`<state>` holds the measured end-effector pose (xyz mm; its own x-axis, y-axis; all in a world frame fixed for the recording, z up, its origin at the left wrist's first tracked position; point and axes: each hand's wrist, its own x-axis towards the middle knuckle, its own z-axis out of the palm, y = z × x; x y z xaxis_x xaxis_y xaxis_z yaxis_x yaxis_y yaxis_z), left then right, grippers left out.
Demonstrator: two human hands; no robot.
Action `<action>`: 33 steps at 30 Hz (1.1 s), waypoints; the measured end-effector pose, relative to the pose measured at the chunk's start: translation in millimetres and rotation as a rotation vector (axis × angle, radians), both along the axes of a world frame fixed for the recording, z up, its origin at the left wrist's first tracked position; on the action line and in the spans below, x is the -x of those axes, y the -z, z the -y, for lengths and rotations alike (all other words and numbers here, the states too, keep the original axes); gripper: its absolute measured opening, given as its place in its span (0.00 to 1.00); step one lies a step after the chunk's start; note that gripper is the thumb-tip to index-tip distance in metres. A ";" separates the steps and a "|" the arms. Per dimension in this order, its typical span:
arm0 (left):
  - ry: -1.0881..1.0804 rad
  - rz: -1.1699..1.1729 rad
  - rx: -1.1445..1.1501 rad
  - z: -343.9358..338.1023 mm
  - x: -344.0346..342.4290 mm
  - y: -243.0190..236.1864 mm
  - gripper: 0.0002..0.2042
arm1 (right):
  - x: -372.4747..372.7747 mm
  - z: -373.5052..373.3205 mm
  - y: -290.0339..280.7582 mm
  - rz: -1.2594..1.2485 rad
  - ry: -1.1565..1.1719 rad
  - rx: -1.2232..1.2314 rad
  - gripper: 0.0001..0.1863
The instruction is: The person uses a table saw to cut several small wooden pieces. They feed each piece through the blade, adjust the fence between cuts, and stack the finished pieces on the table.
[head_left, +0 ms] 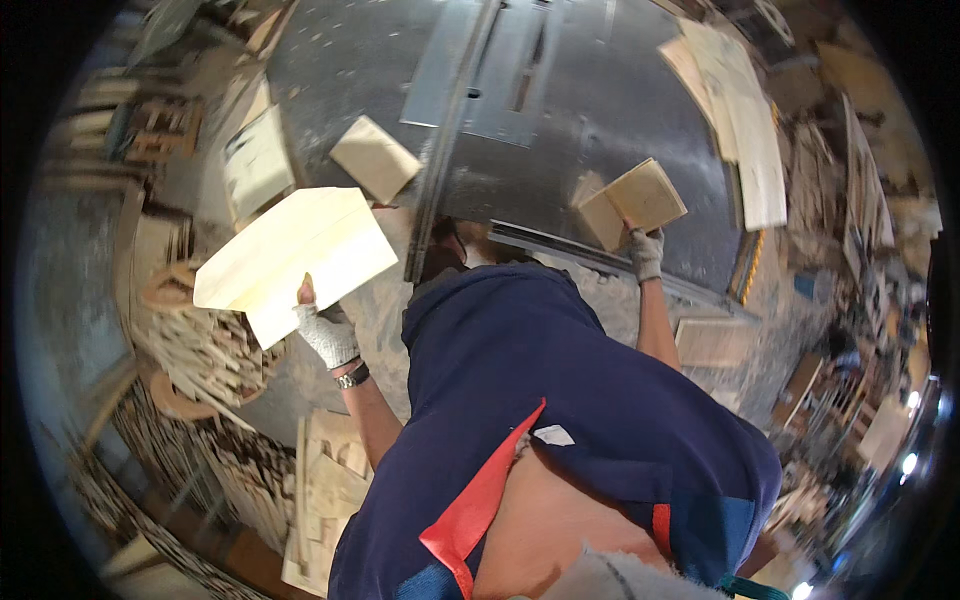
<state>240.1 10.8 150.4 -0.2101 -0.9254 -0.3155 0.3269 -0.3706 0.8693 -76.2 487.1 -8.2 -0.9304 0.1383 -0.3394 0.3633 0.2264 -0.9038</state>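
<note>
My left hand, in a grey fingerless glove with a watch at the wrist, grips a large pale wooden board cut to a point and holds it out over the floor, left of the saw table. My right hand, also gloved, grips a small stack of square wooden pieces at the near edge of the grey metal saw table. A loose square wooden block lies on the table by its long metal fence rail. My navy shirt fills the lower middle of the view.
Long pale boards are stacked at the table's right side. A heap of thin wood offcuts and stacked cut pieces lie on the floor at left. Another board rests low at right, with cluttered wood stock beyond.
</note>
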 end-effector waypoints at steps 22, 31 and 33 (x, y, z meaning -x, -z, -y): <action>-0.444 0.108 -0.167 -1.6 -112.0 18.8 0.24 | 48.7 527.9 -46.9 -0.125 -0.698 -0.561 0.50; -0.290 0.094 -0.141 33.4 -96.4 23.6 0.25 | -97.8 504.5 -42.7 -0.175 -1.091 -1.031 0.61; -0.208 0.045 -0.121 41.7 -90.6 27.3 0.25 | -96.4 507.7 -47.5 -0.169 -1.107 -0.921 0.55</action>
